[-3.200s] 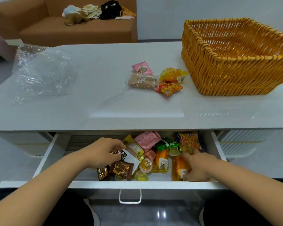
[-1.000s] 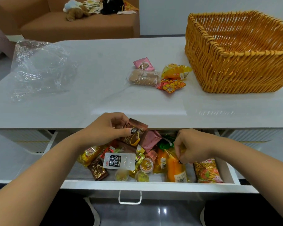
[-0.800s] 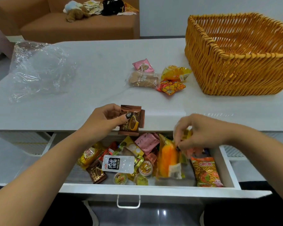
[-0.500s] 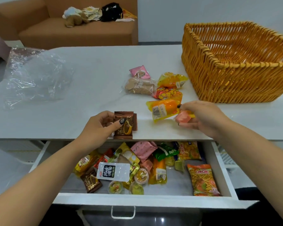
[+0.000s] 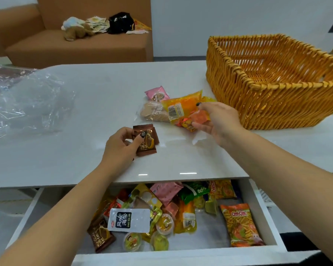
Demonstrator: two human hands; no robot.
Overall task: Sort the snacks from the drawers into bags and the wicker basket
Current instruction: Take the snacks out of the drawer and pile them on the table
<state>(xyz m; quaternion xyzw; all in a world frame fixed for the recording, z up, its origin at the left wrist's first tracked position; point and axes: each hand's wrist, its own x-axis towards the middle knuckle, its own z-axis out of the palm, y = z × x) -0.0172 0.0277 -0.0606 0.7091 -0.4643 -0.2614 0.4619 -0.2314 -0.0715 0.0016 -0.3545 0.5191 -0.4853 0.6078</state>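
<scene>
My left hand (image 5: 121, 144) pinches a brown snack packet (image 5: 147, 140) just above the white table (image 5: 85, 116). My right hand (image 5: 217, 121) holds an orange-yellow packet (image 5: 181, 107) and a small pink-orange snack (image 5: 199, 117) over a small pile of snacks on the table, which includes a bread packet (image 5: 152, 112) and a pink packet (image 5: 157, 93). The wicker basket (image 5: 277, 98) stands at the back right with nothing visible inside. Below the table edge the drawer (image 5: 265, 212) is open and holds several mixed snack packets and jelly cups.
A crumpled clear plastic bag (image 5: 25, 104) lies at the table's left. A brown sofa (image 5: 81, 47) with a soft toy and a black bag stands behind the table. The drawer's front rail (image 5: 181, 256) juts toward me.
Both hands rose from the drawer to the table. The left brought up the brown packet, and the right carried the orange packet and small snack to the pile.
</scene>
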